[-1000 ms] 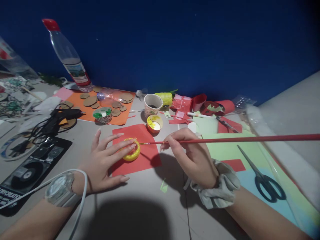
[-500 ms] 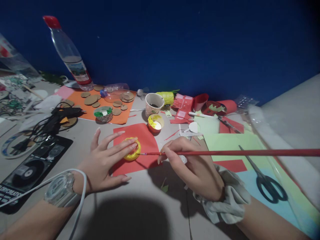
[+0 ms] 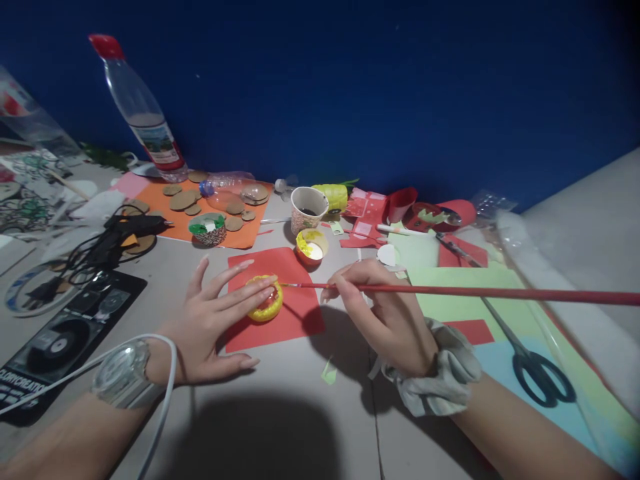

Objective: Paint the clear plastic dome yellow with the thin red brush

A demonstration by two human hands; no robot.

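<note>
A round piece with a yellow painted rim and reddish middle (image 3: 269,311) lies on a sheet of red paper (image 3: 300,320). My left hand (image 3: 215,327) is spread out, two fingertips resting on that piece, the thumb apart on the table side. In my right hand (image 3: 375,300) a long red paintbrush (image 3: 465,291) is pinched near its tip and held almost level. The brush's tip reaches the right upper edge of the yellow rim; whether it touches is too small to tell. Just behind the red paper stands a small cup of yellow and white paint (image 3: 313,248).
A paper cup of dark liquid (image 3: 309,208) stands behind the paint. Scissors (image 3: 543,377) lie on coloured paper at right. At left are a black glue gun (image 3: 103,233), a phone-like black card (image 3: 75,340) and a tall bottle (image 3: 150,133). Cardboard discs (image 3: 183,200) lie on orange paper.
My right hand has moved up and slightly left, carrying the brush tip from the rim's right side to its upper right edge. My left hand stays on the piece.
</note>
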